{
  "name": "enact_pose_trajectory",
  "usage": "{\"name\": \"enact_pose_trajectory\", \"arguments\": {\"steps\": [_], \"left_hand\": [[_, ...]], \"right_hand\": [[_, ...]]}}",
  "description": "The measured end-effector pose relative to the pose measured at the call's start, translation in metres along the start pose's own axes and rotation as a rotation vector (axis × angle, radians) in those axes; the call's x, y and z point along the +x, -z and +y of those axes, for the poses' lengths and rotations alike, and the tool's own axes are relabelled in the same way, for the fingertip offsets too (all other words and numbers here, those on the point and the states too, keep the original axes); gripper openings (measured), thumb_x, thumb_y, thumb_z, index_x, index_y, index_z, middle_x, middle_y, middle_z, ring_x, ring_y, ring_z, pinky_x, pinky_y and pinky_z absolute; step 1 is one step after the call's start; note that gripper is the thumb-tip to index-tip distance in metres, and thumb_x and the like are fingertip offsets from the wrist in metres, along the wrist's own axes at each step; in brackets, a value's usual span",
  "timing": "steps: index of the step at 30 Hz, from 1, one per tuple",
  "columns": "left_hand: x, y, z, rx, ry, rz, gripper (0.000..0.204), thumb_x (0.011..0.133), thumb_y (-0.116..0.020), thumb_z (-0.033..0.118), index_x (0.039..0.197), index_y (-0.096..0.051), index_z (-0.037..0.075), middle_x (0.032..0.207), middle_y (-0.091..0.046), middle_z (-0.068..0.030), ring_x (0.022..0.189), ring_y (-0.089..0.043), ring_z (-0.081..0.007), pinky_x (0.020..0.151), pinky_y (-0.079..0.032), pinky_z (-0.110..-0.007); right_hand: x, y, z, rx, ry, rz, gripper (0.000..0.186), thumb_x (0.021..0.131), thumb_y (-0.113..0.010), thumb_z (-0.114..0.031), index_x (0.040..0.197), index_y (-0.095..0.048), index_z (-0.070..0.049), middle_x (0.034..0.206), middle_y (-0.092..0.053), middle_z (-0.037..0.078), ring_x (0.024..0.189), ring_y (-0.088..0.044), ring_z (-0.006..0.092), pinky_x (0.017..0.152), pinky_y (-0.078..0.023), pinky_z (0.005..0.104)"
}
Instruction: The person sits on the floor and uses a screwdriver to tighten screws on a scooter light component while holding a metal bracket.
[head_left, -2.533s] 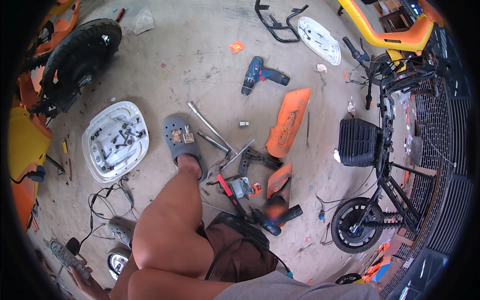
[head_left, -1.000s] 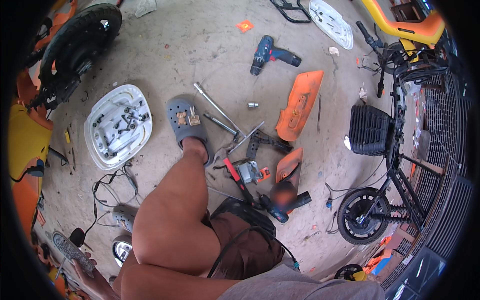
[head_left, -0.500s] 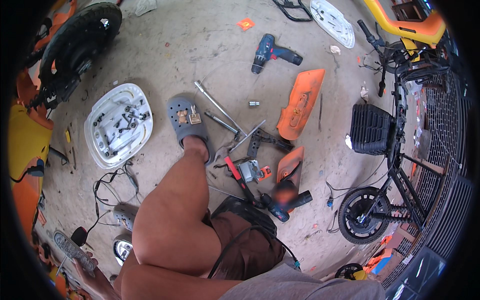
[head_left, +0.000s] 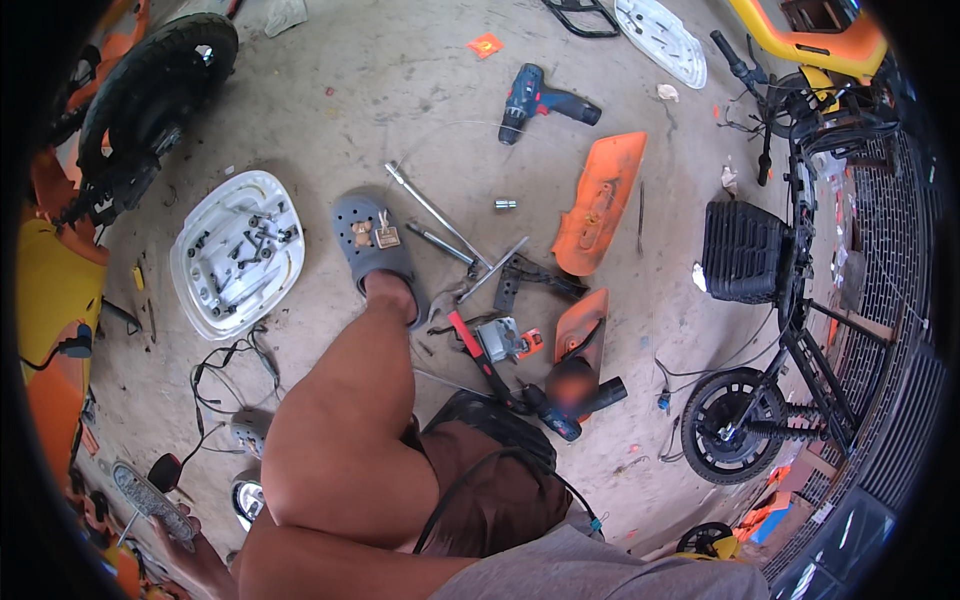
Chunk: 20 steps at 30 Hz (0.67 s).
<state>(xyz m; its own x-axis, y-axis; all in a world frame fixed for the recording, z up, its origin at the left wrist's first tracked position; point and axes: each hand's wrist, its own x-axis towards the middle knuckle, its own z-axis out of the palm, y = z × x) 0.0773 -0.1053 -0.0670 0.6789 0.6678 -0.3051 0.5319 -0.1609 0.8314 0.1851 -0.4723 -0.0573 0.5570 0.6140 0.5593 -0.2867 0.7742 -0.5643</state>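
At the lower left, my left hand (head_left: 185, 540) is closed round the lower end of a long, flat, grey speckled piece with rounded ends (head_left: 140, 490). What this piece is cannot be made out. A thin pale rod (head_left: 128, 527) shows beside it, and a dark round-headed part on a stem (head_left: 164, 472), like a mirror, lies close by. My raised knee hides some of the floor near that hand. My right hand is outside the picture.
A white tray (head_left: 185, 275) holds bolts. Around my clog (head_left: 368, 240) lie a long-handled wrench (head_left: 430, 208), a hammer (head_left: 480, 358), a socket (head_left: 505, 204), two cordless drills (head_left: 522, 100) and orange panels (head_left: 603, 200). A wheel (head_left: 150, 85) stands left; a bare bike frame (head_left: 795, 300) right.
My left hand and the grey piece sit slightly further right in the picture. The view has shifted a little; the things on the floor stay in place.
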Motion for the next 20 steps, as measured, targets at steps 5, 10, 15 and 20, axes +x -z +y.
{"name": "enact_pose_trajectory", "arguments": {"steps": [5, 10, 15, 20], "left_hand": [[-0.003, 0.012, -0.016, -0.169, -0.040, -0.050, 0.049, 0.099, -0.053, 0.047, 0.128, -0.055, 0.007, 0.101, -0.068, -0.0132, 0.085, -0.066, -0.0270, 0.070, -0.051, -0.034], [-0.007, -0.008, 0.004, -0.493, -0.067, -0.326, 0.050, 0.099, -0.052, 0.048, 0.128, -0.055, 0.007, 0.100, -0.068, -0.0127, 0.085, -0.066, -0.0268, 0.069, -0.051, -0.034], [-0.007, -0.017, -0.010, -0.853, 0.075, -0.295, 0.044, 0.101, -0.047, 0.040, 0.125, -0.056, 0.004, 0.112, -0.068, -0.0127, 0.099, -0.066, -0.0287, 0.076, -0.055, -0.041], [-0.025, -0.011, 0.017, -0.907, 0.018, -0.275, 0.030, 0.100, -0.053, 0.031, 0.116, -0.060, 0.007, 0.092, -0.071, -0.0094, 0.065, -0.069, -0.0285, 0.047, -0.050, -0.035]], "right_hand": [[0.048, -0.014, 0.001, 0.006, -0.048, -0.064, 0.039, 0.099, -0.046, -0.029, 0.067, -0.050, -0.007, 0.060, -0.045, -0.001, 0.053, -0.040, 0.0079, 0.051, -0.030, 0.0306], [0.143, -0.059, -0.016, 0.030, -0.142, -0.064, 0.040, 0.099, -0.046, -0.029, 0.065, -0.050, -0.007, 0.058, -0.045, -0.002, 0.052, -0.040, 0.0074, 0.050, -0.029, 0.0304], [0.227, -0.096, 0.064, 0.006, -0.265, 0.229, 0.042, 0.099, -0.045, -0.030, 0.063, -0.049, -0.008, 0.056, -0.044, -0.002, 0.050, -0.039, 0.0068, 0.049, -0.029, 0.0302], [0.216, -0.065, 0.131, -0.175, -0.177, 0.558, 0.027, 0.098, -0.052, -0.030, 0.086, -0.061, -0.008, 0.062, -0.046, -0.008, 0.052, -0.036, 0.0004, 0.048, -0.029, 0.0219]]}}
